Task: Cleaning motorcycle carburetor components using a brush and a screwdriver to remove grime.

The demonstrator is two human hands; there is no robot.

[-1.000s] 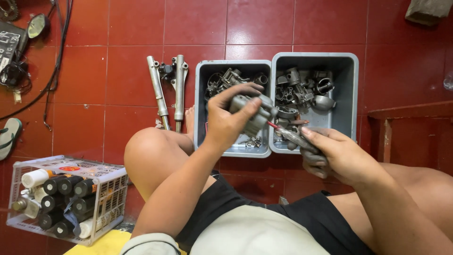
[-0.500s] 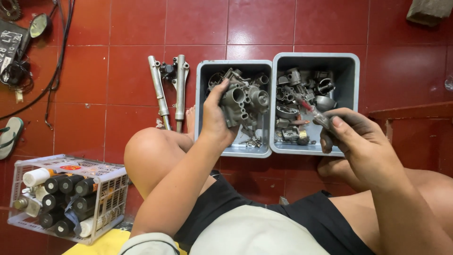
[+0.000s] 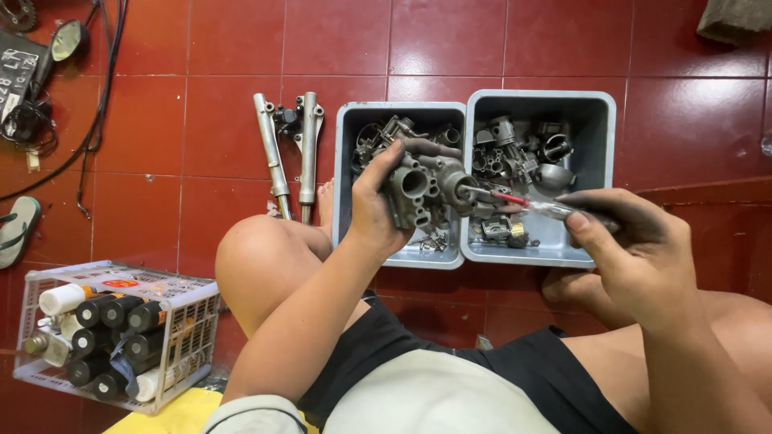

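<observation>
Since the earlier frame the right hand (image 3: pixel 635 249) has brought its screwdriver (image 3: pixel 523 202) tip to the carburetor (image 3: pixel 422 189), clamped steady in the left hand (image 3: pixel 378 205) above the grey bins (image 3: pixel 599 120).

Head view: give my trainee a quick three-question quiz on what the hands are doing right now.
1. True or false: the left hand holds the carburetor over the left bin.
2. What does the right hand hold? A) wrench B) screwdriver C) rag
3. Where do the fork tubes lie relative to the bins?

Key:
1. True.
2. B, the screwdriver, tip at the carburetor.
3. On the floor, left of them.
</observation>
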